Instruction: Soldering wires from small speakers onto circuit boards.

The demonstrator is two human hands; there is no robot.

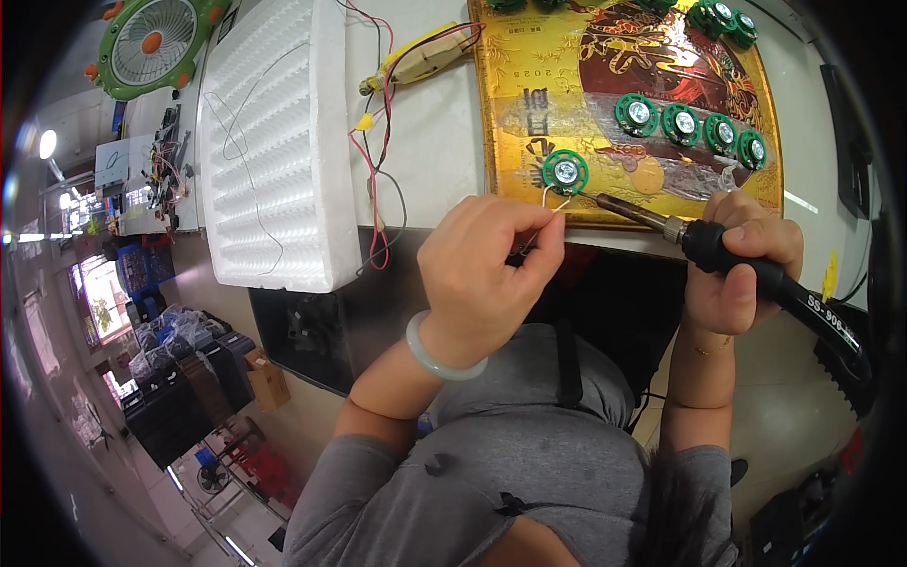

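Note:
Between its thumb and forefinger, my left hand pinches a thin white wire. That wire runs up to a small round speaker with a green rim and silver centre. The speaker lies on a golden box lid near its front edge. My right hand is wrapped round the black handle of a soldering iron. The iron's dark tip points left, close to the wire and the speaker but apart from them. Several like speakers sit in a row farther right on the lid, with more at its far edge.
To the left stands a white foam tray with a thin loose wire on it. Red and black leads and a yellow-taped bundle lie between tray and lid. A green fan is at the far left.

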